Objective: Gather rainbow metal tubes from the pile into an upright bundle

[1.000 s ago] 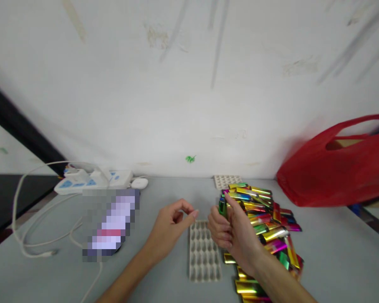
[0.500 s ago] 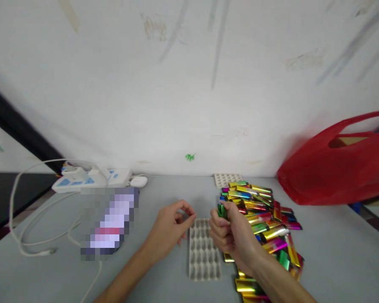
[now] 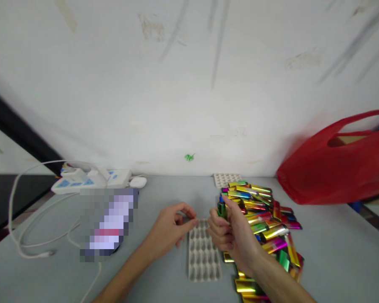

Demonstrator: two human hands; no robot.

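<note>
My right hand is closed around a shiny green lighter, held upright just right of a white tray with rows of empty slots. My left hand hovers at the tray's left edge, fingers curled in a loose pinch with nothing visible in them. A heap of several metallic coloured lighters lies on the grey table to the right of my right hand.
A second slotted tray lies by the wall behind the heap. A red plastic bag sits at the right. A white power strip with cables and a blurred flat object are at the left.
My right hand has shifted slightly with the green lighter, thumb moving on its top. My left hand has dropped a little toward the tray's edge.
</note>
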